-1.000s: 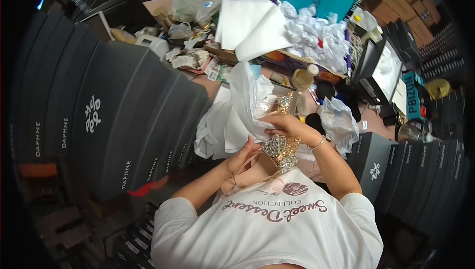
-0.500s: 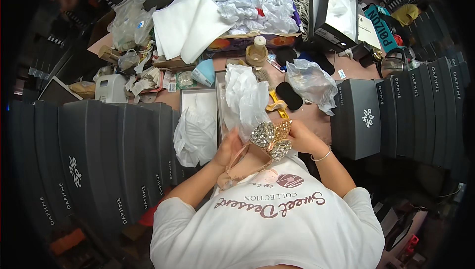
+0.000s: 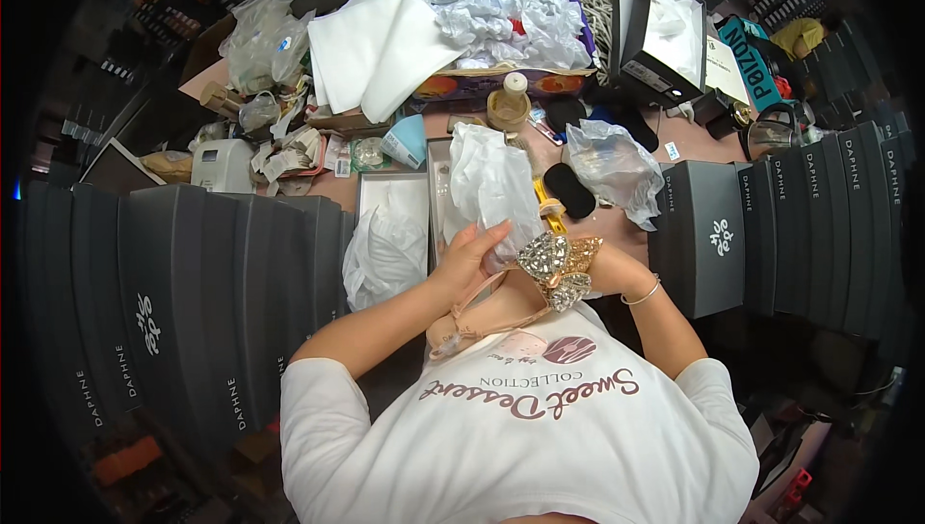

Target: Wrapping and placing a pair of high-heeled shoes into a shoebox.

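Where the two forearms meet just above the white shirt, both hands close on a shoe. The left hand curls its fingers around the shoe's upper side, fingertips touching the crumpled white tissue that rises from the shoe's front. The right hand is mostly hidden behind the shoe's glittering bow; it holds the shoe from the far side, though how its fingers lie cannot be told. A thin bracelet circles the right wrist. The shoe is beige-pink, with a slim strap looping down below the left hand toward the shirt, and the silver-and-gold bow sits between the two hands, touching both.

Just beyond the left fingertips lies an open white box, with a bunched clear bag in it, just beside the left wrist. Past the right hand, near it, lie a black oval pad and another clear bag. A dark box stands just outside the right forearm, with more dark boxes in a row behind it. Outside the left forearm a long row of dark boxes stands on edge. Well beyond both hands, the table carries folded white sheets, a heap of crumpled tissue and a small bottle.
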### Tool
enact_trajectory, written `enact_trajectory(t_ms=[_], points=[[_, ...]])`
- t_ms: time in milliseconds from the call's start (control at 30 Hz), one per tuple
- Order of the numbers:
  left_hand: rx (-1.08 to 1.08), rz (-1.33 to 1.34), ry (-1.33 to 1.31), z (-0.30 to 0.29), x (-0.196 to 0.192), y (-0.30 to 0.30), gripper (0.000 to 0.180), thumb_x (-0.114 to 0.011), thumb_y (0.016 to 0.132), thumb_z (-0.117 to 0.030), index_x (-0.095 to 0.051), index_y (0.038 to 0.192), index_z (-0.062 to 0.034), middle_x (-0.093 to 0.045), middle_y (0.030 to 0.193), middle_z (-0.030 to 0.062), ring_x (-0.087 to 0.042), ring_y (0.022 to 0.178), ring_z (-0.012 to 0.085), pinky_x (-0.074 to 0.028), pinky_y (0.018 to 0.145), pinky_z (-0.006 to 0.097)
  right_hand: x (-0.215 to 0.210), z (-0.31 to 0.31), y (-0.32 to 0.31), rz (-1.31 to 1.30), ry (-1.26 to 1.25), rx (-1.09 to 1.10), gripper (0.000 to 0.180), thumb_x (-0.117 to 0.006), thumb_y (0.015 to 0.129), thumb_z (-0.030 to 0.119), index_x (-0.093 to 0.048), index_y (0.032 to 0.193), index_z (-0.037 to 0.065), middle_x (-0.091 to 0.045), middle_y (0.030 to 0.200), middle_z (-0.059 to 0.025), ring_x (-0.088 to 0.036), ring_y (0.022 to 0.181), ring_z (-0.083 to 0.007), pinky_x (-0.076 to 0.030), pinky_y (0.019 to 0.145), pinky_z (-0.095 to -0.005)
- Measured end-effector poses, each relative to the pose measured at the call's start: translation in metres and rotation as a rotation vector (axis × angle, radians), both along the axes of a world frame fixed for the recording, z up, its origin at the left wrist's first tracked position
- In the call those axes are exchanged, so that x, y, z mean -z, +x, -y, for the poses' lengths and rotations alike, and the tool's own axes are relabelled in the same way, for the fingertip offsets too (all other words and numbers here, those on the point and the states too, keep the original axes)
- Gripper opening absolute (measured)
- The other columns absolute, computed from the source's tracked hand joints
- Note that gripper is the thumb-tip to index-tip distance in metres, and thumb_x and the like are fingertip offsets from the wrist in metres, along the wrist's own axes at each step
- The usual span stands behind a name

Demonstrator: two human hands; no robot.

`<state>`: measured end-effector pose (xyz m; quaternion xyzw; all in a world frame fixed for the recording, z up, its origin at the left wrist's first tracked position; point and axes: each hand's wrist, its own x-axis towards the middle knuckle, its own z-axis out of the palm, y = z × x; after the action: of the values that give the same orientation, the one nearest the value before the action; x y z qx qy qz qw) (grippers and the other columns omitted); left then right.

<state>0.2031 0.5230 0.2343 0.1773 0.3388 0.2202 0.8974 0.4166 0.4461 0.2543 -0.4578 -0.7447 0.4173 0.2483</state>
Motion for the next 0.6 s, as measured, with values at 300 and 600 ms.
enact_trajectory(t_ms=[300,600], points=[[-0.35,-0.034,0.316,0.019,0.014,-0.008,0.025,-0.054,0.094,-0.022,-0.056,0.109,-0.0016,-0.064,0.102,0.0101,-0.063,0.09,0.0175,-0.052,0.081,0.033,-0.005,0.009,-0.011,-0.323,-0.355,0.544,0.014,-0.05,0.092,0.007,-0.059,0.099,-0.002,-0.046,0.067,0.0033,-0.037,0.058,-0.0041,-0.034,0.051,-0.0228],[-0.086,0.209,0.391,0.03,0.009,-0.032,0.059,-0.063,0.082,-0.01,-0.037,0.134,0.0025,-0.049,0.128,0.0121,-0.048,0.118,0.0202,-0.036,0.102,0.033,-0.022,-0.022,-0.01,-0.168,-0.09,0.361,0.018,-0.054,0.091,0.01,-0.059,0.102,-0.003,-0.054,0.072,-0.0069,-0.046,0.064,-0.0107,-0.041,0.059,-0.0259]])
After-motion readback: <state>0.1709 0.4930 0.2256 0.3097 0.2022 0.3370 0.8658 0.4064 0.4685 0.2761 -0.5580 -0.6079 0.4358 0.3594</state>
